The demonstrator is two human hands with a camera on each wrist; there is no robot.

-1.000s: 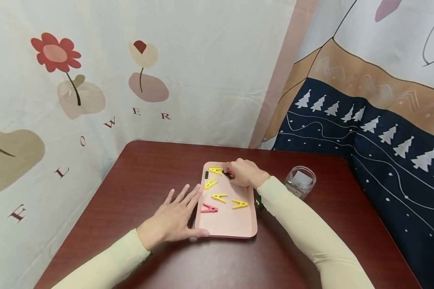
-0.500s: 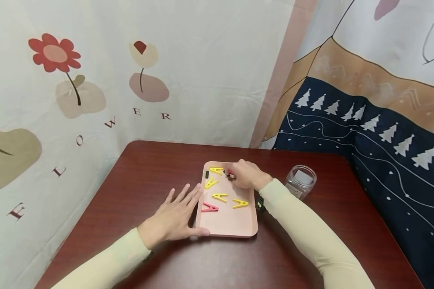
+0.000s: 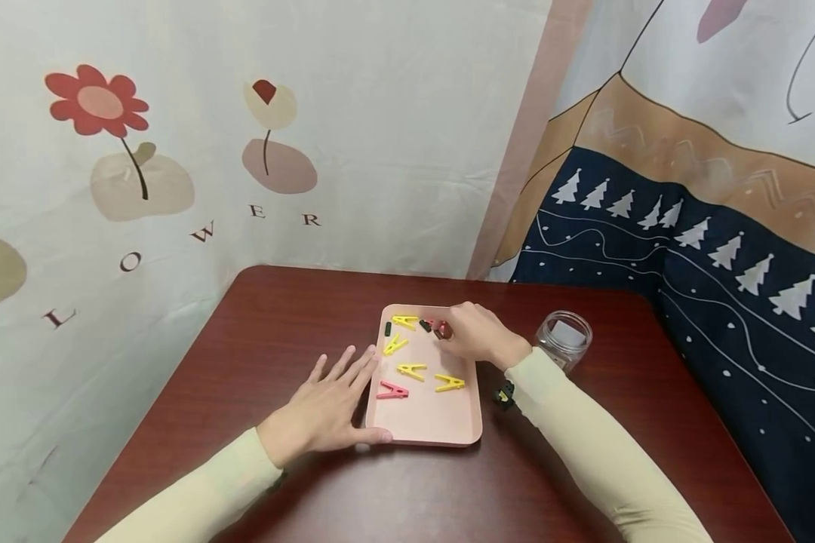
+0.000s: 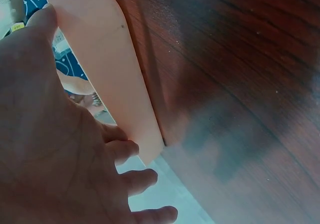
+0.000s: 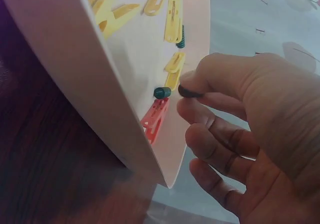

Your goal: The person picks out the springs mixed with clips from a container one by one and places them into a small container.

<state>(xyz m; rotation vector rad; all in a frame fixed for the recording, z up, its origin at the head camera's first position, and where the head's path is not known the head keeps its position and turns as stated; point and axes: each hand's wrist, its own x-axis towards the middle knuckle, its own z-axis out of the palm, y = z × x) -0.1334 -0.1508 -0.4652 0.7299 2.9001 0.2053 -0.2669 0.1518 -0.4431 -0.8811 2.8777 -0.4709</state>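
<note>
A pale pink tray (image 3: 424, 422) lies on the table, holding several yellow clothespins (image 3: 450, 383) and a pink-red clothespin (image 3: 392, 391). My left hand (image 3: 326, 415) rests along the tray's left side, fingers spread and thumb at the near corner. Over the tray's far right part, my right hand (image 3: 478, 332) pinches a small dark piece (image 5: 190, 92) between thumb and index finger; the grip hides most of it. Just beside those fingertips lie a dark green ribbed cylinder (image 5: 161, 93) and a red clothespin (image 5: 156, 119). Another green ribbed cylinder (image 3: 388, 329) lies by the tray's far left wall.
A clear jar (image 3: 565, 339) without a lid stands to the right of the tray, beyond my right forearm. The dark red table (image 3: 299, 317) runs back to a printed cloth backdrop (image 3: 394, 151).
My right hand has drawn slightly right, the small dark piece pinched in it, uncovering more of the green cylinder and red clothespin in the tray. The left hand stays in place.
</note>
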